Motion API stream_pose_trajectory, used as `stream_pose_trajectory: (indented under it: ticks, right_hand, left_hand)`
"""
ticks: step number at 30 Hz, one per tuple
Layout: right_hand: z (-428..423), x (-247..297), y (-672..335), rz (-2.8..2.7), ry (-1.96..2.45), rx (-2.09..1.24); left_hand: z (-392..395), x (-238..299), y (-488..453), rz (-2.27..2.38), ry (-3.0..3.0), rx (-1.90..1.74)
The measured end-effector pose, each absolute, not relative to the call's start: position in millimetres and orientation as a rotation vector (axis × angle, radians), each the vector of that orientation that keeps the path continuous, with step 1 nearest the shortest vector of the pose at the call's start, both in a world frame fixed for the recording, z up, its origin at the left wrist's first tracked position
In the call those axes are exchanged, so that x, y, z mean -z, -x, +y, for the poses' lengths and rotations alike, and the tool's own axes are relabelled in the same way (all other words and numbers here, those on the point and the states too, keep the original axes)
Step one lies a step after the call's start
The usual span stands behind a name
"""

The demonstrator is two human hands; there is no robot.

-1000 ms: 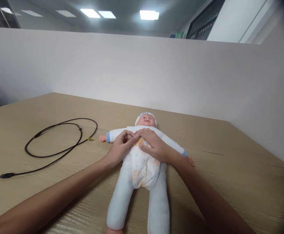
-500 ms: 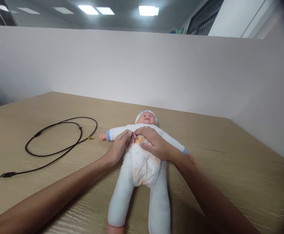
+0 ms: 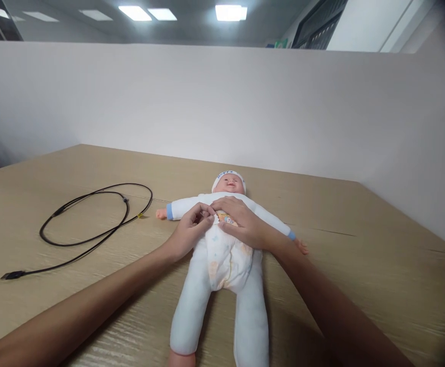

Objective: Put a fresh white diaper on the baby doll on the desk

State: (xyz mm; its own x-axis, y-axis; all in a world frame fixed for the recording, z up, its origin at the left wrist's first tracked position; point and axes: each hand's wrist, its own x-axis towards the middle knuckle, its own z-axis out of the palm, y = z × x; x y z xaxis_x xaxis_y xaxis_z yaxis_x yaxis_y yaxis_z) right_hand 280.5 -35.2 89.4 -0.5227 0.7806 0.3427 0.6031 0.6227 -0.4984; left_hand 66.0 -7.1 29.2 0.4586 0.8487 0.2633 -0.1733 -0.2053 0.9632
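A baby doll (image 3: 222, 285) in a white suit with blue cuffs and a white cap lies on its back on the wooden table (image 3: 360, 255). A printed diaper (image 3: 228, 257) covers its hips. My left hand (image 3: 190, 229) is curled at the diaper's top left edge, fingertips pinched together on the diaper's waistband. My right hand (image 3: 245, 224) rests across the doll's belly and chest, fingers pressing on the top of the diaper. Both forearms reach in from the bottom of the view. The doll's right hand pokes out at the left.
A black cable (image 3: 92, 224) lies looped on the table to the left, its plug end near the left edge. A white partition wall (image 3: 245, 112) runs along the back and right side of the table.
My left hand's fingers curled in again onto the diaper's top left edge after spreading a little. The doll and my right hand shifted only slightly.
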Motion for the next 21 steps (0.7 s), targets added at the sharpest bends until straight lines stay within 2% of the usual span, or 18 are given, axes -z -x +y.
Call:
stream_pose_trajectory:
  ticks: [17, 21]
  right_hand:
    - [-30.4, -86.7, -278.7, -2.228, 1.089, -0.533]
    - [-31.3, -88.2, -277.4, -2.185, 1.129, -0.569]
  left_hand:
    - [-6.6, -27.4, -65.0, 0.545, -1.43, -1.062]
    - [-9.5, -27.0, -58.7, 0.627, -1.585, -1.122]
